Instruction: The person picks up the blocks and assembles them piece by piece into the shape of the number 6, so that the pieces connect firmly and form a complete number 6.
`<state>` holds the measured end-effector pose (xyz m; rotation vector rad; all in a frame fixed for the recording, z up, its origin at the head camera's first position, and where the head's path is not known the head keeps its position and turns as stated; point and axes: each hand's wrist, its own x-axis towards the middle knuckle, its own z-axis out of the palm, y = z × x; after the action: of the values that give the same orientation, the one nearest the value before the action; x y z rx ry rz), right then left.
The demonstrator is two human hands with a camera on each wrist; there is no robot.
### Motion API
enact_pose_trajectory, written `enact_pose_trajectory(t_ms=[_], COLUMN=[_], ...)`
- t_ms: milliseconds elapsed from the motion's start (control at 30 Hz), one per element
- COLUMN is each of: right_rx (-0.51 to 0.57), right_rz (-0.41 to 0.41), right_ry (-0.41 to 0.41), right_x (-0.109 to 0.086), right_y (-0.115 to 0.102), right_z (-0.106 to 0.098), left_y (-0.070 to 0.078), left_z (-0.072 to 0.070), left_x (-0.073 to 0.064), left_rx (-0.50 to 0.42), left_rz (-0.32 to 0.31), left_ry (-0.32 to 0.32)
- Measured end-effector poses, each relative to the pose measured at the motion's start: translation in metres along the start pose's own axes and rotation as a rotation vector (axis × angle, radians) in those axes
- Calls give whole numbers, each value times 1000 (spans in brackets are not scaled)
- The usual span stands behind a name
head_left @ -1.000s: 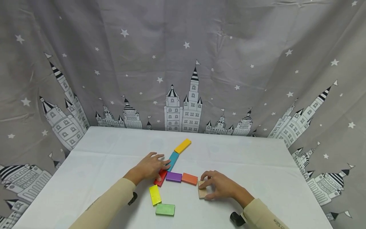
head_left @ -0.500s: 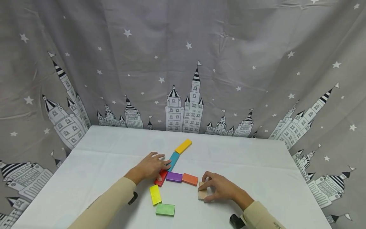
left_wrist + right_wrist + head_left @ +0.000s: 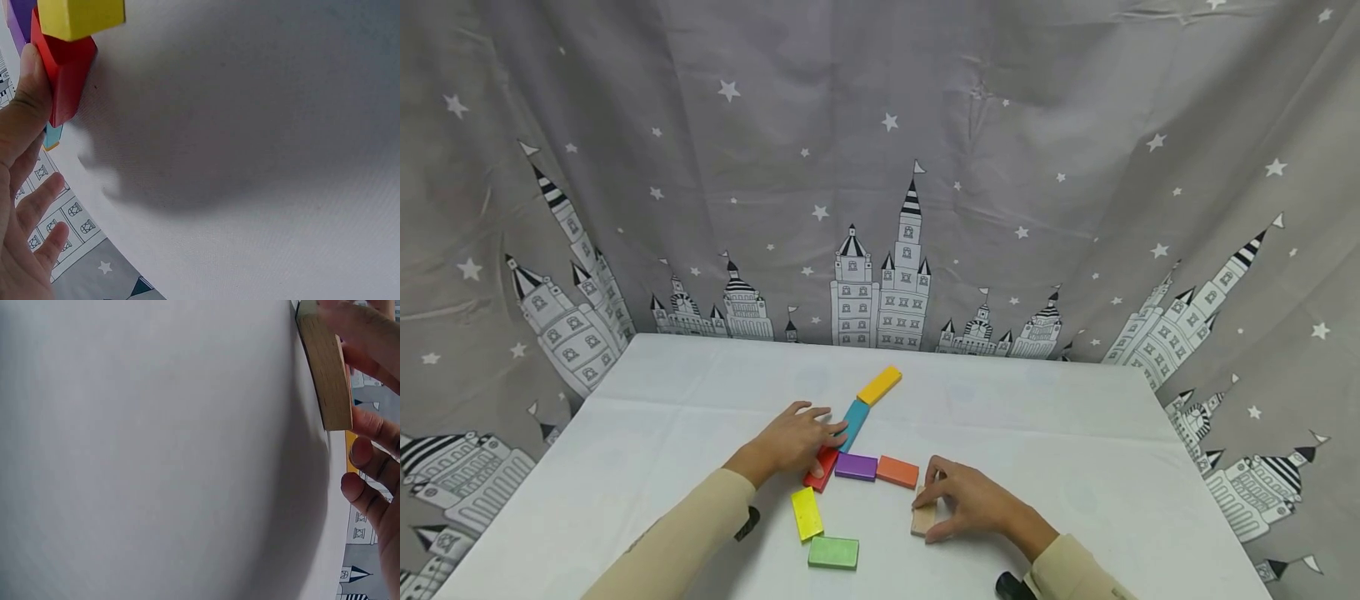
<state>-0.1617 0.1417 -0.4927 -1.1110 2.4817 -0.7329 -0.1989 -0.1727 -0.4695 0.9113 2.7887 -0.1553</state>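
Observation:
My right hand (image 3: 973,502) pinches a plain wooden block (image 3: 922,523) between thumb and fingers, low over the white table. In the right wrist view, the bare side of this wooden block (image 3: 328,378) shows beside my fingers. My left hand (image 3: 790,437) holds a red block (image 3: 820,473), its thumb on the near end and a finger by the joint with a blue block (image 3: 854,422). The red block (image 3: 67,78) has the thumb against its side in the left wrist view. A purple block (image 3: 856,467) and an orange block (image 3: 897,472) run rightward from the red one.
An amber-yellow block (image 3: 880,385) continues past the blue one toward the back. Nearer the front lie a bright yellow block (image 3: 807,514) and a green block (image 3: 833,552), meeting at a corner. Behind the white table (image 3: 1037,417) hangs a grey curtain (image 3: 1037,125) with printed castles.
My right hand has drawn the wooden block toward me and slightly left, away from the orange block's end. My left hand and the other blocks have stayed in place.

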Motion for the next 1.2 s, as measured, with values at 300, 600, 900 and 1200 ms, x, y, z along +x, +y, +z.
enact_pose_trajectory(t_ms=[300,600,900,1200], right_rx=[-17,-55,-97,-160], right_rz=[-3,5,-27,-83], right_ry=[21,33,64,152], right_x=[3,8,14,17], right_y=[-8,-16,-28,-37], right_z=[8,15,24,34], left_y=[1,1,3,2], left_z=[1,2,-1,-1], left_x=[2,2,1,2], left_rx=[-26,-12,-9,-10], left_rz=[-23,-24,-31,-17], left_ry=[-23,-9,-6,-7])
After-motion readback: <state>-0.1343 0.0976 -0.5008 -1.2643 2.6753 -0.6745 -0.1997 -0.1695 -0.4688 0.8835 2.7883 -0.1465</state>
